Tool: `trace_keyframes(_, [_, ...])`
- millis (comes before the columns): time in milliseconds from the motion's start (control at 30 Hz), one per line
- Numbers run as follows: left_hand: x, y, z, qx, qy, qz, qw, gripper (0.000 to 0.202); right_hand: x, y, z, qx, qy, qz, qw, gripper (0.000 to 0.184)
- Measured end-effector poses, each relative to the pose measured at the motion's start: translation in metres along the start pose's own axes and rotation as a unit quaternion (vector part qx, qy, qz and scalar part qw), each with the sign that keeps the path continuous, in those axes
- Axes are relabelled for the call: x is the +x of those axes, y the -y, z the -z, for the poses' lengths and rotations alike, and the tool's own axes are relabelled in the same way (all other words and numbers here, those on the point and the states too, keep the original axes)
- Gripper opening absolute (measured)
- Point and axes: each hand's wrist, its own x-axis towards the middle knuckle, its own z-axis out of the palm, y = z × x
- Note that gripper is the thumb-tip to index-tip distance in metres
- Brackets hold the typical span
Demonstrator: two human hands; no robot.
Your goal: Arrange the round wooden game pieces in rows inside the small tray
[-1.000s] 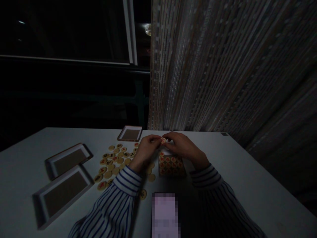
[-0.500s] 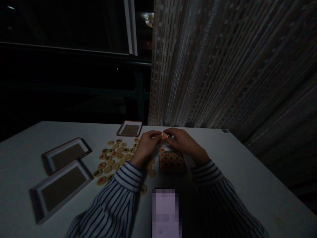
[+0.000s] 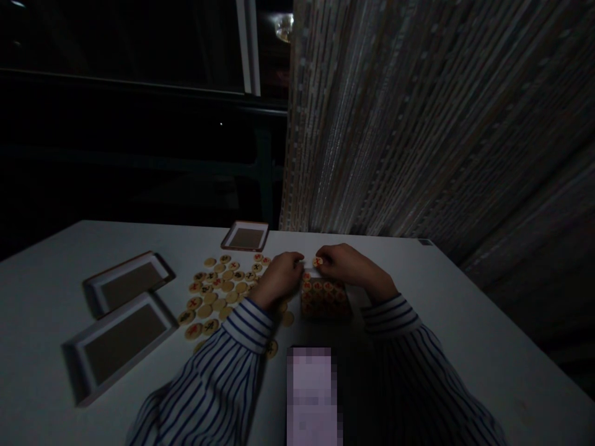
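While your right hand (image 3: 346, 263) pinches one round, cream-coloured disc with a red character (image 3: 317, 262) between thumb and fingertips, that disc sits just beyond the far side of the small, dark-walled rectangular box (image 3: 328, 318), a little left of its middle. From the disc, the box lies toward you and slightly right. Your right hand is the nearer one, reaching in from the right above the far right part of the box; the disc's marked face is turned toward you.

Your left hand (image 3: 281, 275) stands just left of the disc, thumb and forefinger parted a little, with nothing visible between them; its other fingers are curled where you cannot tell.

Inside the box, red-marked round discs (image 3: 318, 287) lie in rows, and one small red-marked disc (image 3: 306, 277) shows at the far left corner; whether it rests on the rim or behind it is too dark to tell.

Left of the box, many loose cream discs (image 3: 227, 286) spread over the white table (image 3: 474, 334), partly hidden by your left forearm. Two shallow, white-walled rectangular trays (image 3: 124, 342) lie at the left, and a smaller white-walled tray (image 3: 248, 238) lies at the far edge.
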Motion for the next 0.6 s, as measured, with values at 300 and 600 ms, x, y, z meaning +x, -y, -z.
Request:
trace_keyframes(300, [-0.0011, 0.0052, -0.0047, 0.126, 0.071, -0.014, 0.989, 0.035, 0.0015, 0.0021, -0.0034, -0.052, 0.078, -0.043, 0.995, 0.026])
trace_keyframes(600, [-0.0042, 0.0004, -0.0074, 0.192, 0.132, -0.031, 0.972, 0.027, 0.0019, 0.0029, -0.0095, -0.083, 0.114, -0.046, 0.989, 0.027])
